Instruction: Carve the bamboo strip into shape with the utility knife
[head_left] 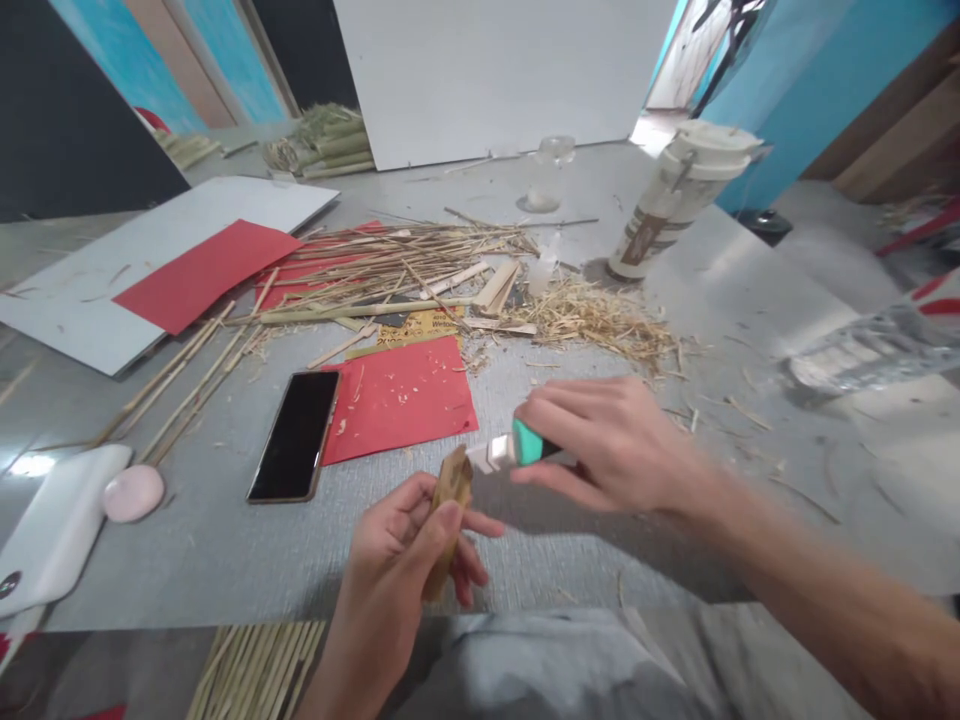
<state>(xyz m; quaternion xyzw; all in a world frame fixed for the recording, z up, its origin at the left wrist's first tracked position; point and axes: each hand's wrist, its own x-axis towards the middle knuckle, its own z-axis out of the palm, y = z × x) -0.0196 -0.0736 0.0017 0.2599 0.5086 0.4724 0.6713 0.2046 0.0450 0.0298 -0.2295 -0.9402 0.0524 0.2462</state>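
My left hand pinches a flat tan-brown strip between thumb and fingers, low over the front of the table. The strip looks split or folded along its length; its exact kind is not plain. In my right hand is a utility knife with a green and black handle. Its blade points left and reaches the upper end of the strip; whether it touches cannot be made out. Just beyond both hands lies a red sheet scattered with pale shavings. A black-screened phone overlaps its left edge.
Thin dry stalks lie across the table's middle, beside a heap of straw shavings. Yellow sandpaper shows under them. A tumbler and a plastic bottle stand at right. A white power bank lies at left.
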